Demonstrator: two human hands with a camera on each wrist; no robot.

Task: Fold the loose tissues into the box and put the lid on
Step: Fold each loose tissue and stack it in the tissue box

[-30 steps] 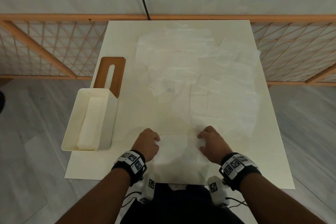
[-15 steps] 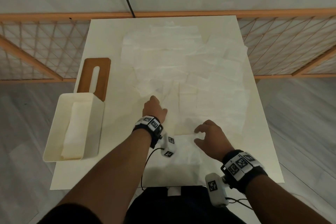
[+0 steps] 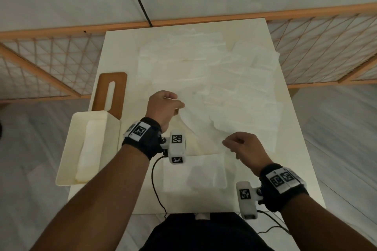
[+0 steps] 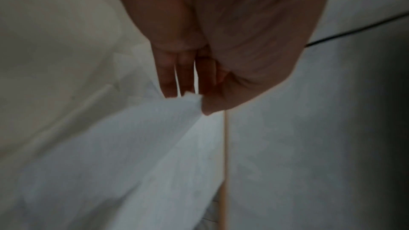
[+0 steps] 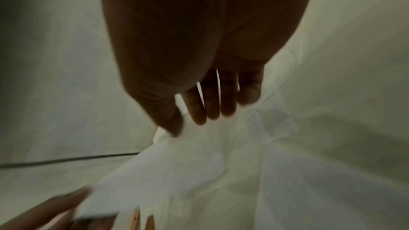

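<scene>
A thin white tissue (image 3: 199, 126) hangs lifted between my two hands above the middle of the table. My left hand (image 3: 179, 106) pinches its far left corner; in the left wrist view thumb and fingers (image 4: 170, 85) close on the tissue corner (image 4: 188, 99). My right hand (image 3: 226, 143) pinches the near right corner, seen again in the right wrist view with the tissue (image 5: 188, 163) under the thumb. A folded tissue (image 3: 195, 173) lies flat near the front edge. The cream box (image 3: 67, 149) stands open at the left with folded tissues inside. Its brown slotted lid (image 3: 120, 91) lies behind it.
Several loose tissues (image 3: 204, 67) overlap across the far and right parts of the cream table (image 3: 122, 47). A wooden lattice rail (image 3: 40, 61) runs behind the table. A black cable (image 3: 156, 189) trails from my left wrist camera over the front edge.
My left hand reached forward from the folded tissue to the pile and took a corner. My right hand shifted up and pinched the same sheet, which is now lifted off the table.
</scene>
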